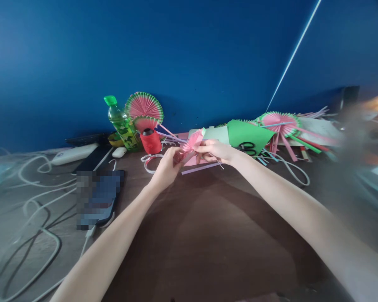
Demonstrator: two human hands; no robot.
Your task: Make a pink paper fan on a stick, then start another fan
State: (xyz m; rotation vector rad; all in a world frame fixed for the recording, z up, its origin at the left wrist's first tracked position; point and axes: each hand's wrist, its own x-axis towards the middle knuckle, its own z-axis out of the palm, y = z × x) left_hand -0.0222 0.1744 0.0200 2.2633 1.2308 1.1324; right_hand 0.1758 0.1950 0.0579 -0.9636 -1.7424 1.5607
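Observation:
Both my hands hold a small pleated pink paper fan [193,141] above the far part of the table. My left hand [170,164] pinches its left lower side. My right hand [212,150] grips the right side of the folds, and a thin strand hangs below its fingers. The fingertips partly hide the lower end of the fan. Behind and under the hands lie pink paper and a pale purple strip [201,168]. A green paper sheet [250,137] with black marks is just right of my right hand.
Against the blue wall stand a green-capped bottle [121,123], a round pink-and-green paper fan [144,107] and a red cylinder [150,142]. Another pleated fan [280,122] lies among paper strips at right. A phone [103,197] and white cables [47,228] are at left.

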